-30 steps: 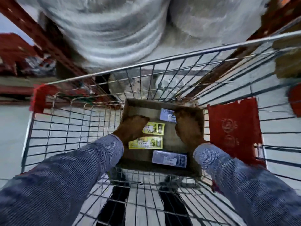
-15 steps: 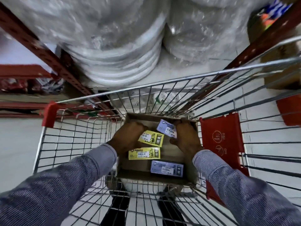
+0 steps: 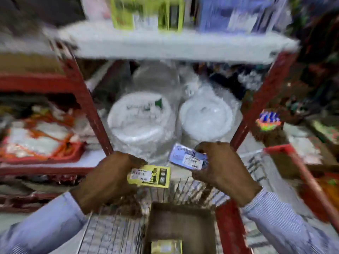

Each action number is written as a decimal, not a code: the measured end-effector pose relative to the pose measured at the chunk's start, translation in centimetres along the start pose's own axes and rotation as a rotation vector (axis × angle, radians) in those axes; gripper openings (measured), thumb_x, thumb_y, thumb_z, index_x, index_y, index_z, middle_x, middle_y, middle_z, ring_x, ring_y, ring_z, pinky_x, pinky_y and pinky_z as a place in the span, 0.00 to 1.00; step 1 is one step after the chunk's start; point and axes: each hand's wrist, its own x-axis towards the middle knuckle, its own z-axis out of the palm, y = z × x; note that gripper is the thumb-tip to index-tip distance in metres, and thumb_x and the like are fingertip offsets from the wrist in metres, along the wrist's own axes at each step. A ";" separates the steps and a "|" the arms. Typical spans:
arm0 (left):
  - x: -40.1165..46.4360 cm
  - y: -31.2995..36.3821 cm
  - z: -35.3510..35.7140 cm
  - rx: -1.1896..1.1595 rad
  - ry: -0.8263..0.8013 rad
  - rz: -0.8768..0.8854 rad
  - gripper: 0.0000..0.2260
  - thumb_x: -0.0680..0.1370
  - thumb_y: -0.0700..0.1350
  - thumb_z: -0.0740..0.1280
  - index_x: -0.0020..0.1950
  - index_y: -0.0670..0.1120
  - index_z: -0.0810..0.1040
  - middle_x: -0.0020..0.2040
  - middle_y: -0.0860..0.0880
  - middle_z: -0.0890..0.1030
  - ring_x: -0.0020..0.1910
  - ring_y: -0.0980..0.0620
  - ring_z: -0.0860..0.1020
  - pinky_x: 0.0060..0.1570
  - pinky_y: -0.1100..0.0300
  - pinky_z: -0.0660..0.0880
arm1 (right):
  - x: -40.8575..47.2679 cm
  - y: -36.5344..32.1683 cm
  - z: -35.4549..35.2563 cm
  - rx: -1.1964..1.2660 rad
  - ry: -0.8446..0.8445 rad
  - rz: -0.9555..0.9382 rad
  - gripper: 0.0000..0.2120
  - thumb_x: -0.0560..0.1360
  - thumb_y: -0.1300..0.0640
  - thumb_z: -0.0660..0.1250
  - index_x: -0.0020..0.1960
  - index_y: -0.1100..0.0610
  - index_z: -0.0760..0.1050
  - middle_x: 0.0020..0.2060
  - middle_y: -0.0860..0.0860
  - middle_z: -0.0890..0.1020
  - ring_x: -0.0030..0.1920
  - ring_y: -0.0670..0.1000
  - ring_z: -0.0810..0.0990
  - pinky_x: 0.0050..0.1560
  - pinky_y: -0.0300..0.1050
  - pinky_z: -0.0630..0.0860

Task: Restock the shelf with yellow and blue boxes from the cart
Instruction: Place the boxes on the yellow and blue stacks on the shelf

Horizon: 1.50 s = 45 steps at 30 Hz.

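Left of centre, left hand (image 3: 108,178) pinching flat yellow box (image 3: 149,176), long axis near horizontal, right of centre, right hand (image 3: 220,167) pinching glossy blue box (image 3: 187,158), long axis sloping down rightward, both above wire cart (image 3: 113,233), cardboard carton (image 3: 181,222) at bottom centre.

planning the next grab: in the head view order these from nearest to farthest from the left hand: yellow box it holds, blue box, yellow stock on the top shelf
1. yellow box, in the left hand.
2. blue box, to the right, in the right hand.
3. yellow stock, up on the top shelf.
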 end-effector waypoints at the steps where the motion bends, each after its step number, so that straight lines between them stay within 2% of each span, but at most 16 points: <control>1: -0.5 0.8 -2.3 0.054 0.054 0.021 0.21 0.60 0.55 0.76 0.51 0.54 0.83 0.44 0.50 0.87 0.42 0.51 0.84 0.41 0.56 0.82 | 0.2 -1.3 -2.3 -0.013 0.022 -0.015 0.20 0.54 0.44 0.72 0.43 0.51 0.78 0.34 0.49 0.81 0.34 0.49 0.76 0.32 0.46 0.75; 4: -1.7 2.9 -8.6 0.133 0.158 0.022 0.29 0.56 0.53 0.77 0.57 0.55 0.82 0.49 0.54 0.87 0.45 0.55 0.84 0.42 0.63 0.78 | 1.2 -4.5 -9.2 -0.058 0.104 -0.061 0.21 0.55 0.45 0.75 0.47 0.49 0.79 0.37 0.48 0.81 0.37 0.49 0.75 0.35 0.47 0.77; 6: -1.9 4.1 -12.7 0.156 0.236 0.039 0.30 0.55 0.54 0.75 0.58 0.57 0.81 0.50 0.56 0.86 0.46 0.58 0.83 0.43 0.62 0.79 | 1.8 -6.3 -14.0 -0.079 0.165 -0.078 0.21 0.56 0.46 0.75 0.48 0.49 0.79 0.39 0.47 0.82 0.37 0.48 0.76 0.34 0.47 0.78; 8: -2.2 5.6 -16.3 0.158 0.308 0.059 0.30 0.55 0.54 0.73 0.58 0.58 0.81 0.48 0.59 0.86 0.45 0.61 0.82 0.42 0.61 0.79 | 2.1 -7.8 -17.8 -0.096 0.224 -0.109 0.21 0.57 0.47 0.76 0.49 0.49 0.80 0.40 0.48 0.83 0.38 0.49 0.77 0.35 0.47 0.79; 10: -2.6 6.7 -19.4 0.166 0.380 0.070 0.29 0.56 0.52 0.74 0.57 0.58 0.81 0.44 0.61 0.85 0.42 0.64 0.81 0.38 0.67 0.76 | 2.3 -8.9 -21.0 -0.131 0.314 -0.129 0.21 0.57 0.47 0.76 0.49 0.50 0.80 0.41 0.48 0.83 0.39 0.50 0.78 0.37 0.47 0.78; 15: -1.2 8.0 -25.2 0.197 0.509 0.100 0.31 0.57 0.56 0.77 0.61 0.59 0.79 0.53 0.58 0.85 0.50 0.61 0.81 0.41 0.77 0.70 | 4.1 -10.3 -27.3 -0.207 0.468 -0.172 0.24 0.57 0.45 0.76 0.51 0.50 0.80 0.44 0.49 0.84 0.44 0.53 0.79 0.42 0.49 0.78; 16: -0.6 8.3 -26.3 0.200 0.533 0.113 0.31 0.57 0.56 0.76 0.61 0.58 0.79 0.53 0.57 0.85 0.50 0.60 0.81 0.43 0.77 0.71 | 4.6 -10.5 -28.4 -0.228 0.488 -0.178 0.24 0.57 0.45 0.76 0.52 0.50 0.79 0.45 0.49 0.83 0.44 0.52 0.78 0.41 0.48 0.77; 18: 0.6 9.2 -28.3 0.174 0.583 0.167 0.31 0.57 0.54 0.76 0.61 0.56 0.80 0.54 0.55 0.85 0.52 0.58 0.82 0.50 0.64 0.78 | 5.7 -10.6 -30.3 -0.266 0.531 -0.189 0.24 0.58 0.45 0.77 0.52 0.50 0.79 0.43 0.50 0.81 0.43 0.52 0.75 0.37 0.46 0.70; 20: 2.0 9.8 -29.7 0.153 0.637 0.211 0.29 0.59 0.50 0.76 0.60 0.53 0.81 0.54 0.53 0.85 0.52 0.56 0.82 0.54 0.58 0.79 | 7.1 -10.4 -31.3 -0.299 0.550 -0.176 0.22 0.60 0.45 0.77 0.51 0.51 0.78 0.42 0.50 0.80 0.43 0.52 0.75 0.36 0.46 0.69; 23: 4.4 10.2 -30.9 0.155 0.688 0.238 0.27 0.61 0.46 0.78 0.60 0.51 0.80 0.55 0.51 0.85 0.53 0.54 0.82 0.55 0.56 0.79 | 9.3 -9.8 -31.5 -0.322 0.551 -0.143 0.22 0.62 0.49 0.76 0.54 0.50 0.77 0.46 0.51 0.80 0.47 0.53 0.76 0.41 0.46 0.75; 26: 6.9 10.4 -30.9 0.195 0.704 0.227 0.26 0.64 0.44 0.77 0.62 0.51 0.79 0.57 0.50 0.84 0.55 0.52 0.81 0.57 0.55 0.78 | 11.1 -9.1 -30.7 -0.343 0.541 -0.140 0.20 0.63 0.51 0.75 0.52 0.50 0.75 0.47 0.51 0.79 0.48 0.54 0.77 0.43 0.48 0.77; 29: 9.3 10.0 -30.6 0.225 0.691 0.225 0.26 0.66 0.46 0.76 0.64 0.52 0.77 0.59 0.51 0.83 0.57 0.53 0.79 0.59 0.56 0.76 | 12.4 -8.3 -29.6 -0.399 0.516 -0.144 0.21 0.64 0.50 0.76 0.54 0.51 0.74 0.50 0.52 0.78 0.49 0.55 0.78 0.47 0.51 0.78; 31: 10.9 9.6 -30.3 0.218 0.677 0.214 0.25 0.67 0.47 0.76 0.64 0.54 0.77 0.60 0.52 0.82 0.57 0.53 0.79 0.58 0.56 0.76 | 13.1 -7.7 -28.8 -0.448 0.517 -0.148 0.20 0.65 0.52 0.76 0.53 0.52 0.74 0.50 0.52 0.78 0.48 0.55 0.77 0.46 0.50 0.77; 34: 11.9 9.4 -29.9 0.213 0.653 0.193 0.24 0.67 0.45 0.76 0.63 0.53 0.77 0.60 0.51 0.82 0.58 0.51 0.79 0.58 0.55 0.77 | 13.4 -7.0 -27.9 -0.452 0.532 -0.162 0.18 0.66 0.55 0.76 0.53 0.54 0.75 0.49 0.51 0.79 0.50 0.52 0.76 0.48 0.48 0.77; 41: 13.2 9.2 -29.7 0.198 0.639 0.148 0.26 0.67 0.41 0.77 0.64 0.52 0.78 0.61 0.49 0.82 0.58 0.49 0.80 0.57 0.54 0.77 | 14.4 -6.3 -27.7 -0.424 0.540 -0.159 0.19 0.64 0.54 0.79 0.52 0.53 0.78 0.47 0.48 0.81 0.48 0.50 0.75 0.47 0.46 0.77; 45: 13.3 9.0 -29.3 0.203 0.618 0.152 0.21 0.69 0.39 0.76 0.61 0.52 0.79 0.60 0.48 0.83 0.55 0.49 0.82 0.53 0.53 0.80 | 14.7 -5.9 -27.4 -0.413 0.553 -0.161 0.22 0.63 0.56 0.79 0.55 0.52 0.78 0.48 0.48 0.83 0.49 0.50 0.75 0.46 0.46 0.78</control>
